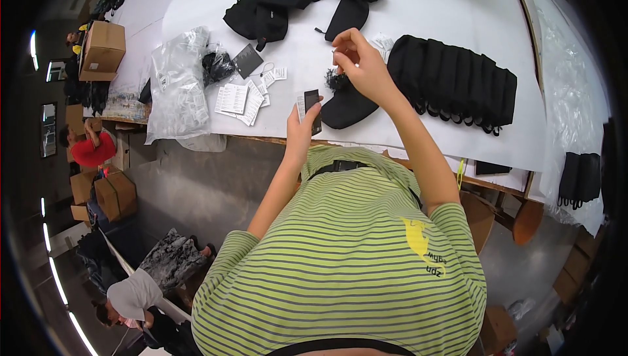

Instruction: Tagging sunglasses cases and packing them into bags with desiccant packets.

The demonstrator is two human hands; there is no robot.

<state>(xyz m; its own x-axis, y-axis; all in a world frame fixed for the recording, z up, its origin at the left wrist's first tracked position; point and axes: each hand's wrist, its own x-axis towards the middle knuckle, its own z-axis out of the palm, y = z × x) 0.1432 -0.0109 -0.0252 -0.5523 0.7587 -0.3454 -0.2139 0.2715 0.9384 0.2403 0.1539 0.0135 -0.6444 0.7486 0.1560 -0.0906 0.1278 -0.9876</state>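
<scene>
My left hand (pixel 302 127) is closed on a black hang tag (pixel 316 119), with a white printed label against it, near the table's front edge. My right hand (pixel 364 68) is raised over the table, thumb and forefinger pinched together. Whatever is between them is too small to make out. Below it lies a black pouch bag (pixel 351 108), and a tangle of black tag strings (pixel 336 81) sits at the bag's far side. White printed labels (pixel 241 102) lie spread to the left, beside a dark square card (pixel 248 61).
A row of black pouches (pixel 451 81) stands at the right. More black bags (pixel 281 2) lie at the far side. Clear plastic bags (pixel 180 81) hang over the front edge at left. Cardboard boxes (pixel 103 48) and other people are further left.
</scene>
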